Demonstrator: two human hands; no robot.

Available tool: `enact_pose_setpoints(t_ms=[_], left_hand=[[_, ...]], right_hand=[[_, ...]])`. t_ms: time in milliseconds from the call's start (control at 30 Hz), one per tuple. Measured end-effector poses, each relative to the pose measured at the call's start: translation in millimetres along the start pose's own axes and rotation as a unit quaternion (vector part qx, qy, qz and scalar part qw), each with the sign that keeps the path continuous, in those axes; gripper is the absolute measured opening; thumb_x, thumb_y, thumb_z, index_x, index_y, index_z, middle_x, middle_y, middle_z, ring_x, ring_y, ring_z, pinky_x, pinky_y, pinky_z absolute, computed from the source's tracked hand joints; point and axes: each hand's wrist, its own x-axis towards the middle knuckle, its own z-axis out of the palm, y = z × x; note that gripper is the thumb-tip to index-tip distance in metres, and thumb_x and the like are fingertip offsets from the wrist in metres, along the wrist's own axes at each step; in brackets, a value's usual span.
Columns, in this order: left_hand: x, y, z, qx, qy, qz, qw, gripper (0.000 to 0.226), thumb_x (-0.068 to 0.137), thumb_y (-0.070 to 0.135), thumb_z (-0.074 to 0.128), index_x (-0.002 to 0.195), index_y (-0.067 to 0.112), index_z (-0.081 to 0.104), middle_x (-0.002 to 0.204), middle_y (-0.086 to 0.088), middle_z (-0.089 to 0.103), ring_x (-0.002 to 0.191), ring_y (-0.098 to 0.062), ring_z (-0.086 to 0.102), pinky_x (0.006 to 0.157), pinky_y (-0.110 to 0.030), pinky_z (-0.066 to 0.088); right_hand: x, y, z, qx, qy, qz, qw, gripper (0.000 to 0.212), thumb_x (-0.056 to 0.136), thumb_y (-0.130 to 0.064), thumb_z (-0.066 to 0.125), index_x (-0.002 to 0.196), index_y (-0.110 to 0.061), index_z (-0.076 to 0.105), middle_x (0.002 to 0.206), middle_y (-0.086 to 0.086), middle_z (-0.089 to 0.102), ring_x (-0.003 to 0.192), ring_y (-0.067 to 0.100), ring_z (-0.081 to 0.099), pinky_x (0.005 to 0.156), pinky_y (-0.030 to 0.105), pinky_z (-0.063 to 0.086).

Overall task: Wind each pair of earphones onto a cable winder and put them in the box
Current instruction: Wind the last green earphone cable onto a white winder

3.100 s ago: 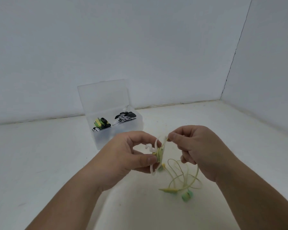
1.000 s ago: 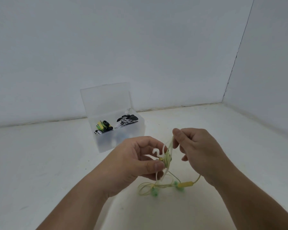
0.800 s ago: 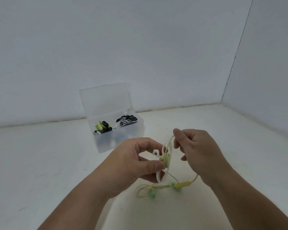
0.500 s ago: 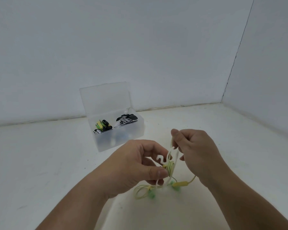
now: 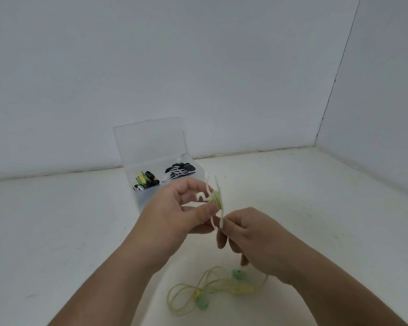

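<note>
The left hand (image 5: 174, 215) holds the white cable winder (image 5: 206, 196) raised above the table (image 5: 57, 231), thumb and curled fingers clamped on its near side so that the prongs stand upright and the core faces the other hand; this looks like a grip chosen to hold the winder steady while leaving its edge free for the cord to pass round. Several turns of the yellow-green earphones (image 5: 216, 199) sit on the core. The right hand (image 5: 252, 241) is just beside the winder's lower end, thumb and forefinger pinched together on the cord, the other fingers loosely curled beneath, apparently to hold the cord taut as it goes on. From under that hand the loose remainder runs down to the table, where it lies in slack loops with the yellow inline remote (image 5: 242, 289) and both green earbuds (image 5: 201, 302). I judge the winding about half done. Behind the hands the clear box (image 5: 199, 171) stands with its lid (image 5: 149, 140) propped open, and 2 wound pairs (image 5: 146, 180) are inside, side by side, so this pair can go in once it is wound.
</note>
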Motion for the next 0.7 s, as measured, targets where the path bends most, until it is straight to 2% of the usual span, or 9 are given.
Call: enact_pose_setpoints(t_ms=[100, 200, 300, 433, 500, 600, 700], left_hand=[[2.3, 0.0, -4.6, -0.035, 0.033, -0.002, 0.999, 0.031, 0.077, 0.015, 0.073, 0.104, 0.004, 0.063, 0.089, -0.012, 0.073, 0.069, -0.023, 0.070, 0.063, -0.031, 0.058], [4.5, 0.6, -9.0, -0.052, 0.060, 0.001, 0.997, 0.041, 0.074, 0.020, 0.072, 0.108, 0.000, 0.062, 0.088, -0.015, 0.072, 0.066, -0.020, 0.068, 0.058, -0.026, 0.056], [5.4, -1.8, -8.4, -0.037, 0.065, 0.002, 0.997, 0.031, 0.081, 0.014, 0.072, 0.107, 0.001, 0.062, 0.085, -0.011, 0.071, 0.064, -0.020, 0.067, 0.056, -0.027, 0.055], [4.7, -3.9, -5.5, 0.008, 0.066, 0.020, 0.998, 0.020, 0.083, 0.005, 0.073, 0.100, 0.010, 0.064, 0.087, -0.007, 0.069, 0.064, -0.021, 0.068, 0.058, -0.028, 0.055], [4.9, -3.9, -5.1, 0.026, 0.069, 0.031, 0.997, 0.021, 0.082, 0.002, 0.074, 0.097, 0.013, 0.065, 0.088, -0.007, 0.066, 0.065, -0.021, 0.068, 0.060, -0.028, 0.056], [5.8, -4.8, -6.4, 0.046, 0.081, 0.034, 0.995, 0.022, 0.081, 0.002, 0.076, 0.092, 0.018, 0.067, 0.086, -0.005, 0.064, 0.064, -0.022, 0.067, 0.060, -0.029, 0.055], [6.2, -5.7, -6.9, 0.070, 0.082, 0.022, 0.994, 0.022, 0.081, 0.004, 0.078, 0.090, 0.022, 0.068, 0.086, -0.001, 0.064, 0.062, -0.020, 0.066, 0.059, -0.028, 0.052]], right_hand=[[-0.9, -2.7, 0.0, 0.017, 0.007, -0.045, 0.999, 0.034, 0.103, -0.032, 0.048, 0.079, -0.021, 0.069, 0.056, -0.007, 0.043, 0.054, 0.010, 0.043, 0.057, 0.032, 0.052], [-4.0, -5.1, 0.7, 0.020, -0.008, -0.078, 0.997, 0.026, 0.102, -0.031, 0.051, 0.087, -0.024, 0.072, 0.051, -0.013, 0.039, 0.053, 0.008, 0.043, 0.061, 0.034, 0.057], [-8.5, -8.7, -1.1, 0.026, -0.034, -0.084, 0.996, 0.027, 0.101, -0.030, 0.052, 0.087, -0.023, 0.074, 0.048, -0.015, 0.042, 0.049, 0.003, 0.044, 0.070, 0.033, 0.059], [-13.6, -12.8, -7.9, 0.140, -0.056, -0.075, 0.986, 0.035, 0.104, -0.025, 0.048, 0.081, -0.015, 0.073, 0.050, -0.007, 0.039, 0.044, 0.008, 0.036, 0.072, 0.034, 0.055], [-14.3, -13.9, -10.0, 0.198, -0.030, -0.068, 0.977, 0.037, 0.103, -0.025, 0.049, 0.077, -0.013, 0.072, 0.053, -0.003, 0.034, 0.047, 0.011, 0.032, 0.066, 0.034, 0.053], [-12.9, -13.0, -15.8, 0.292, 0.057, -0.034, 0.954, 0.035, 0.100, -0.022, 0.055, 0.071, -0.008, 0.070, 0.053, 0.000, 0.028, 0.046, 0.014, 0.026, 0.056, 0.031, 0.043], [-11.6, -11.5, -21.5, 0.336, 0.118, -0.021, 0.934, 0.033, 0.099, -0.017, 0.056, 0.073, -0.004, 0.070, 0.053, -0.001, 0.028, 0.045, 0.013, 0.023, 0.050, 0.029, 0.032]])
